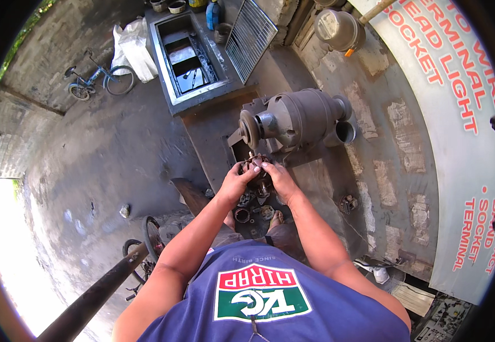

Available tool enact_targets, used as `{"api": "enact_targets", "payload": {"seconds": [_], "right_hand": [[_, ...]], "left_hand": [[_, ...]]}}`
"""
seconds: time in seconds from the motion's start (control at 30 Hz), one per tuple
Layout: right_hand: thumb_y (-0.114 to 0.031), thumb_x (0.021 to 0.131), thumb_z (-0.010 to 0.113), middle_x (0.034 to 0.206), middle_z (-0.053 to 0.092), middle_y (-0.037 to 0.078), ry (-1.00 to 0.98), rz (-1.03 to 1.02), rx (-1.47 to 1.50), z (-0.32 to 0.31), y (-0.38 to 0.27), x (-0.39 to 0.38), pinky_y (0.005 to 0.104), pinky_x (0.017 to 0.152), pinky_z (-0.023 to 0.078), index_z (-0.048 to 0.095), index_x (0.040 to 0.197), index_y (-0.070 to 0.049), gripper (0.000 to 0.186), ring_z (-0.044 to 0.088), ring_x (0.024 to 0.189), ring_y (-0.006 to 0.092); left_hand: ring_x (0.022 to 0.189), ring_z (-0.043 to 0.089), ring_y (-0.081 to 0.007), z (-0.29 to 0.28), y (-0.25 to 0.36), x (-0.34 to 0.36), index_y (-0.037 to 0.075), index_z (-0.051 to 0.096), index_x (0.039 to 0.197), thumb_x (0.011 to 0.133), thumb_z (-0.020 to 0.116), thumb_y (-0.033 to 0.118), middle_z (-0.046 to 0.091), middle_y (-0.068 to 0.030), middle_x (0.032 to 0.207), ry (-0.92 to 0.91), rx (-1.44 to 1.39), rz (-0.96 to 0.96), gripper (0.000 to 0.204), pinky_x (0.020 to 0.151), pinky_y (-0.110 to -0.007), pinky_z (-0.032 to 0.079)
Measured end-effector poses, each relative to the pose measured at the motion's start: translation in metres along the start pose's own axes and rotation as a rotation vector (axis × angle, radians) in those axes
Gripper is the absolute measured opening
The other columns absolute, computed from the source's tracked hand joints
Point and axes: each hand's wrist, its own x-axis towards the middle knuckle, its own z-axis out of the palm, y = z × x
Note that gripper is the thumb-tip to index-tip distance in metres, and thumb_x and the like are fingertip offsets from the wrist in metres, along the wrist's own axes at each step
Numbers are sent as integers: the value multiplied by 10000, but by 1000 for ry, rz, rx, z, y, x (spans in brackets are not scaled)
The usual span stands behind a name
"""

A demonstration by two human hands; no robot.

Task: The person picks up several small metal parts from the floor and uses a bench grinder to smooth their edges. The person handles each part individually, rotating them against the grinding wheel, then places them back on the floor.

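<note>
A dark, round metal part with claw-like edges, which looks like an alternator rotor, is held in front of me at about the middle of the view. My left hand is closed on its left side, thumb on top. Against its right side my right hand is closed too, with the thumb near the other thumb. Just beyond it is a bench grinder's large motor, with a round wheel on its left end. Loose metal parts, among them a ring-shaped piece, lie on the ground between my feet.
A metal-edged basin stands at the back, with a wire rack leaning beside it. A small bicycle is at the far left. Nearby on the left a dark pole slants across. A printed banner covers the right side.
</note>
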Motion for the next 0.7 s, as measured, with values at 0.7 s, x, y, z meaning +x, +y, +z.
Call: {"api": "enact_targets", "payload": {"seconds": [0.7], "right_hand": [[-319,1065,591,1318,712,97,-91,-146,-165,2,-23,-15,363,1139,468,633,1425,15,493,628,1242,195]], "left_hand": [[1176,676,-180,10,21,-31,-50,606,1460,929,915,358,739,-112,1278,57,126,97,738,1114,-337,511]]}}
